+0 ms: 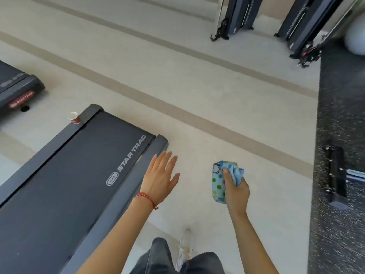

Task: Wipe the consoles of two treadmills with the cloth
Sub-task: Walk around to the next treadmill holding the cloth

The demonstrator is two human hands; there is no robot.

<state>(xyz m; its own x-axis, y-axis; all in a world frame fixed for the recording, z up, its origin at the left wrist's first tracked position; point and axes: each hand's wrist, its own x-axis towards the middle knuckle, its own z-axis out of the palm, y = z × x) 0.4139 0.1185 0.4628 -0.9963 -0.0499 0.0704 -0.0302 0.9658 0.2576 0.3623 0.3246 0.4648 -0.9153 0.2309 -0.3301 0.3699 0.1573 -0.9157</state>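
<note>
**Cloth in hand, consoles out of view**

Cloth (225,180), a light blue rag with coloured polka dots and a small cartoon print, sat bunched in my right hand (236,191), the grip wrapped round it with the thumb pressed on top. It hung over the pale floor (197,80), just beside the rear corner of the dark grey treadmill deck with white lettering (79,175). My left hand (161,175) was spread flat and held nothing, hovering above the deck's side rail; a red beaded bracelet (147,197) circled its wrist.

No console showed, so I judged the step was walking to one. To wipe well I reckoned I should refold the wad for a flat face and steady myself with the free hand.

A small red and white paper cup (74,117) stood at the far rail, and a second dark treadmill (17,88) lay beyond.
</note>
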